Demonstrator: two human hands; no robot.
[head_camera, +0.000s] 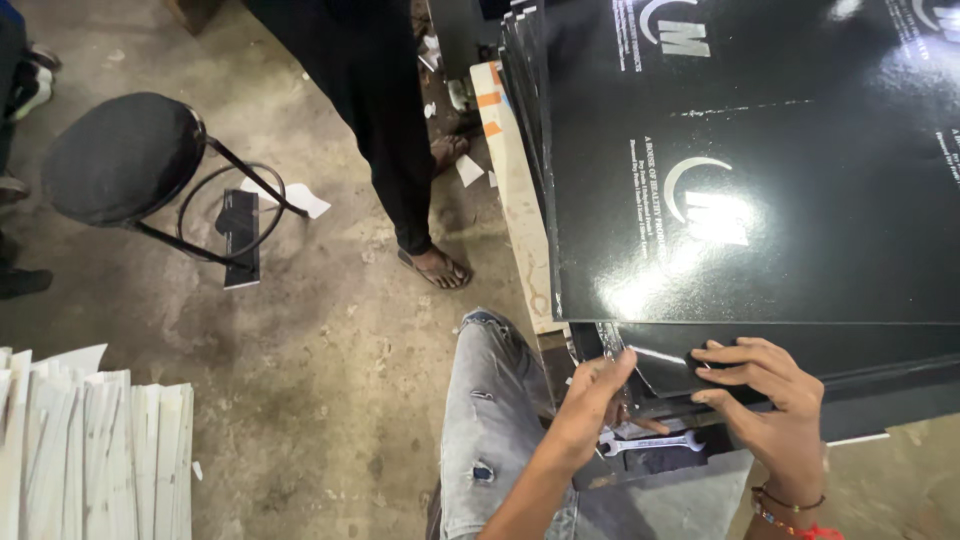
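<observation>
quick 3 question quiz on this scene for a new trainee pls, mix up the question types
1. True or false: the right hand rests its fingers on the near edge of the stack of glossy black sheets.
2. Which tool lies under the two hands? A) hammer B) spanner C) scissors
3. Fill in: the left hand grips the sheets at their near ____ corner.

Key
1. True.
2. B, the spanner lies on the dark ledge just below the stack.
3. Left.
</observation>
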